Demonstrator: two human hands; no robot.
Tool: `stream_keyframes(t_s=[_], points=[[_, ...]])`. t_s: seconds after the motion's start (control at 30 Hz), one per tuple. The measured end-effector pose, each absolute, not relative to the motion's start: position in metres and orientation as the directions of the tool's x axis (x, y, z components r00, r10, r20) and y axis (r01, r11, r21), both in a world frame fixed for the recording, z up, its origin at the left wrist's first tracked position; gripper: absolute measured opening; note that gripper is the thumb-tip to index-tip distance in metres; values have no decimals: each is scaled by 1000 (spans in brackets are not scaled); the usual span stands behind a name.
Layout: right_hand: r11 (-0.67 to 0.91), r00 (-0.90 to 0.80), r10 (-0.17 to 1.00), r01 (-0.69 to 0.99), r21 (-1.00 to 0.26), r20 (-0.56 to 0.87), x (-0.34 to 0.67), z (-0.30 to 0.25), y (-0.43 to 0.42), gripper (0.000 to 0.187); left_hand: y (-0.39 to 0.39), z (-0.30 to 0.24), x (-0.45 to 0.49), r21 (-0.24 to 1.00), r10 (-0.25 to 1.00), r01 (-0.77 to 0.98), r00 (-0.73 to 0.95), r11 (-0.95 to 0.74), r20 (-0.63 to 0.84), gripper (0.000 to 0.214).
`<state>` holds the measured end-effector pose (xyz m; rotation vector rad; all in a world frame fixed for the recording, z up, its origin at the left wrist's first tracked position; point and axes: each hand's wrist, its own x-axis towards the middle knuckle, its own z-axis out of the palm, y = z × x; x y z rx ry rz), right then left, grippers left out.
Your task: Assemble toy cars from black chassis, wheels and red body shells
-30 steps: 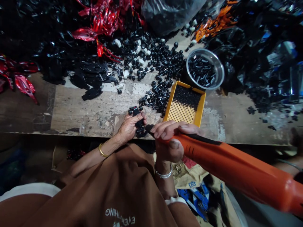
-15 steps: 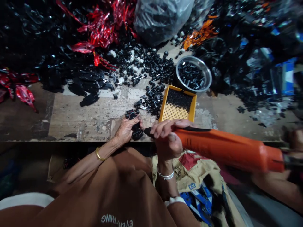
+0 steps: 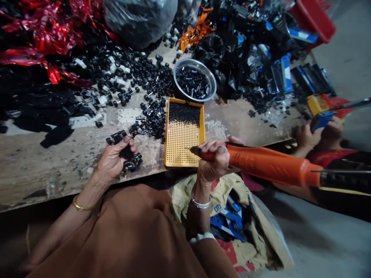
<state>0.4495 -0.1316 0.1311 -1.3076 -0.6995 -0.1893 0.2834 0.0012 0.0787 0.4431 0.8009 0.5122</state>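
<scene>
My left hand (image 3: 114,156) is closed round a black toy car chassis (image 3: 129,153) with wheels, held just above the front edge of the workbench. In my right hand (image 3: 215,156) is an orange electric screwdriver (image 3: 269,164), gripped near its nose. Its thin bit points left over the yellow perforated tray (image 3: 185,144); whether the tip touches the tray I cannot tell. Small black screws (image 3: 185,114) stand in the tray's far rows. Behind the tray sits a clear round tub (image 3: 194,80) of small black parts.
Wheel sets (image 3: 150,73), red shells (image 3: 55,34) and orange shells (image 3: 197,29) are heaped along the back. A sack (image 3: 185,193) with blue parts stands below the bench. At right, another person's hands (image 3: 307,135) hold a blue part.
The screwdriver tip has left the chassis in my left hand and is now over the yellow tray. My view has swung right, bringing another person's hands into sight.
</scene>
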Motion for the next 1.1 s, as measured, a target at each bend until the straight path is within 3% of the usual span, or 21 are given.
stream_keyframes(t_s=[0.1,0.27,0.47,1.1], points=[[289,805,212,490,-822,554,450,129,-128,12,2,79,282,562,583,-253,599,788,-548,23],[327,844,210,415,-849,493,457,122,-128,23,1,81,282,566,579,-237,592,790,-560,19],[376,829,162,450,-810,535,463,118,-127,19,0,85,282,542,566,-250,606,802,-559,17],[340,877,130,399,-852,462,461,113,-127,26,0,82,284,561,597,-281,606,779,-525,17]])
